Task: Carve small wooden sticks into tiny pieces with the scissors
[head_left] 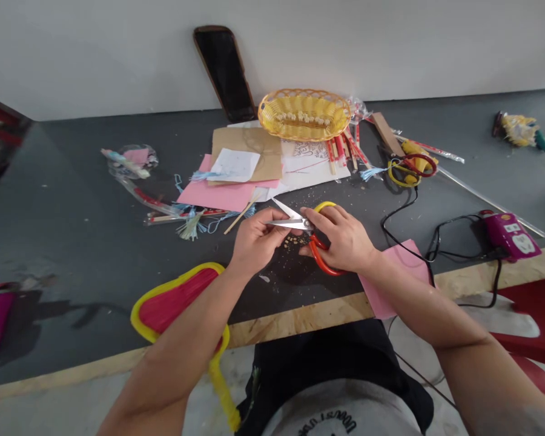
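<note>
My right hand [347,239] is wrapped round the red and yellow handles of a pair of scissors [306,224], whose blades are parted and point left. Close beside the blades, the fingers of my left hand [257,242] are pinched together; what they hold is hidden behind the blades and fingertips. Small tan cut bits [294,242] lie scattered on the dark table under the scissors. A thin wooden stick [240,217] rests just beyond my left hand, near light blue tassels [193,223].
A yellow woven basket [304,130] and an upright phone [224,72] stand against the wall. Pink paper [218,195] and brown card [236,142] lie before them. A yellow-edged red fan-like piece [179,297] is under my left forearm. Cables run to a purple box [511,236].
</note>
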Demonstrator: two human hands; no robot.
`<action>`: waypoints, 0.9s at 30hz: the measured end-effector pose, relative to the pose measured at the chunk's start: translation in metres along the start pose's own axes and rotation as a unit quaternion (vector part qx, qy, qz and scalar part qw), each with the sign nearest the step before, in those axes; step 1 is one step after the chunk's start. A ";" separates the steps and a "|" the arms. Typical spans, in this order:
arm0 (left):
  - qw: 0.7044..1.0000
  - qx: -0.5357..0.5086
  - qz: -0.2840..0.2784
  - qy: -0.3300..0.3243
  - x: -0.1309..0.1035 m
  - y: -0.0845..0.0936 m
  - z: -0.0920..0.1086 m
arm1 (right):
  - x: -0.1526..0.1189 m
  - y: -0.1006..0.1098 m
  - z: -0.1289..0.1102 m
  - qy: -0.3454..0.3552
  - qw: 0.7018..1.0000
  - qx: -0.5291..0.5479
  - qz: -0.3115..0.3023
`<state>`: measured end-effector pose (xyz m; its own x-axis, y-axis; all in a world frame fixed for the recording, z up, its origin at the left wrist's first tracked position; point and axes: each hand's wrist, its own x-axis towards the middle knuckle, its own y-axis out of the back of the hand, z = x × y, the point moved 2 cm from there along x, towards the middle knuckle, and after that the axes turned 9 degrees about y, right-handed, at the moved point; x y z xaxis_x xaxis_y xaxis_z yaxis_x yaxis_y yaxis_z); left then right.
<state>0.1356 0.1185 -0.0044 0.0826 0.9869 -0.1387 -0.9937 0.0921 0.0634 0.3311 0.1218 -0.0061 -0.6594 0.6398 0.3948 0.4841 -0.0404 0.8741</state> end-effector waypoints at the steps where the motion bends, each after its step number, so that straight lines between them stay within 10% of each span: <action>1: 1.000 0.002 -0.002 -0.005 0.000 0.000 0.001 | 0.000 0.000 0.000 0.001 1.000 0.003 -0.001; 27: 0.998 -0.020 -0.036 0.037 -0.001 -0.003 -0.004 | -0.004 -0.002 -0.002 0.021 0.999 -0.027 0.016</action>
<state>0.1385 0.1161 -0.0087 0.1492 0.9652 -0.2150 -0.9878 0.1551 0.0108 0.3317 0.1183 -0.0085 -0.6690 0.6043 0.4326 0.4732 -0.1026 0.8750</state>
